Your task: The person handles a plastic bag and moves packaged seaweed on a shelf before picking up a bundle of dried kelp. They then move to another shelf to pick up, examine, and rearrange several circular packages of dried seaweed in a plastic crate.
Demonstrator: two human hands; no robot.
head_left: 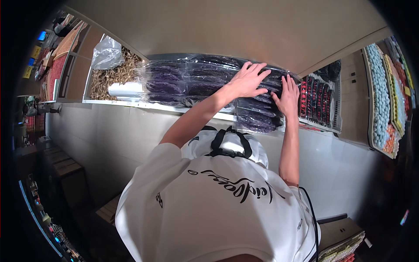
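My left hand [249, 81] lies with fingers spread on the upper part of a clear plastic pack [258, 114] of dark purple-black pieces. My right hand [288, 97] rests at the right edge of this pack, fingers stretched upward and thumb pointing left. The pack's lower end hangs over the front edge of the display bin. Left of it lie more shiny packs [166, 81] of the same dark purple kind, side by side. What is under my palms and fingertips is hidden.
A crate of red-and-black packs [315, 100] stands to the right. Leftward are brown dried pieces [102, 83], a white plastic roll [125, 89] and a crumpled clear bag [107, 53]. A beige panel [235, 28] rises behind the bin. Blue wrapped pieces [376, 83] fill a far-right display.
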